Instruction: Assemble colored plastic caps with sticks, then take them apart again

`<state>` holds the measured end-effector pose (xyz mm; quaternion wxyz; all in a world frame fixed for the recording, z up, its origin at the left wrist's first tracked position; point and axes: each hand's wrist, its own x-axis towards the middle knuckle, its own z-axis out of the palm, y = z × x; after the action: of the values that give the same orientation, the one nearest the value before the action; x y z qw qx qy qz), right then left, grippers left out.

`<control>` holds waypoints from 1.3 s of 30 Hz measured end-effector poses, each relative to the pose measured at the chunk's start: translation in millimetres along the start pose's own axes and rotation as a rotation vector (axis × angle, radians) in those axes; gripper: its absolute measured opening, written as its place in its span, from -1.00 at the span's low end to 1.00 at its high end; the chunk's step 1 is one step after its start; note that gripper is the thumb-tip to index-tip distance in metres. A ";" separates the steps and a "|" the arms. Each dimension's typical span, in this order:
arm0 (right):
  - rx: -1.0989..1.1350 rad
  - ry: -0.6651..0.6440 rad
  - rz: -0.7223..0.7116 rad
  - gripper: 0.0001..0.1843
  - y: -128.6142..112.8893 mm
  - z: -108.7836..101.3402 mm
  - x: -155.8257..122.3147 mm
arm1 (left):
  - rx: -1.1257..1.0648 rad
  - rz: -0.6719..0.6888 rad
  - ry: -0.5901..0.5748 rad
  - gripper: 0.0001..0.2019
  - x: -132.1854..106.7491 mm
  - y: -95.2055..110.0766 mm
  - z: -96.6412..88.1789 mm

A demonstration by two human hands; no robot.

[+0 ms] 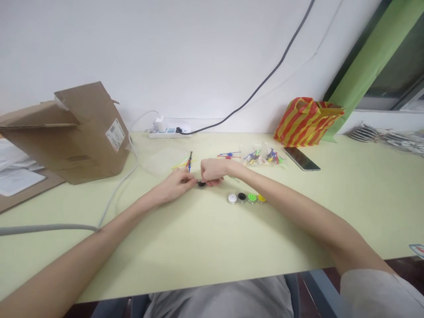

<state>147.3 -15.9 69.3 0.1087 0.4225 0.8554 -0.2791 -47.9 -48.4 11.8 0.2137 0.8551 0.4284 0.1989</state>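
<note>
My left hand (177,183) is closed, thumb and fingertips pinching the left side of a small round black piece (202,184) low over the table. My right hand (214,170) bends down onto the same piece from the other side, its fingers curled and partly hidden. Just beyond my left hand lie thin plastic sticks (190,160) in red, blue, black and yellow. In a row below my right wrist stand small round pieces with clear bases: a white one (232,198), a black one (242,197), a green one (252,198) and a yellow one (261,198), partly behind my forearm.
At the left stands an open cardboard box (96,150), with a grey cable (114,198) beside it. A power strip (170,133) sits by the wall. Clear bags of coloured parts (263,155), a phone (302,159) and a striped bag (306,123) are at the back right.
</note>
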 end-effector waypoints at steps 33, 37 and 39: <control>-0.259 0.184 -0.103 -0.83 -9.0 -33.8 -63.7 | -0.140 -0.148 0.258 -0.73 -1.0 -11.8 -4.0; -0.226 0.029 0.105 -0.80 6.6 -39.6 -62.2 | -0.118 -0.132 0.262 -0.74 -1.0 -10.9 -3.6; -0.203 -0.060 0.134 -0.73 12.9 -36.7 -53.9 | -0.106 -0.129 0.258 -0.73 -1.3 -8.6 -4.5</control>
<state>192.7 -24.4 117.2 0.1950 0.4571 0.8454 -0.1958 -56.6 -43.9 10.7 0.2142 0.7806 0.4954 0.3152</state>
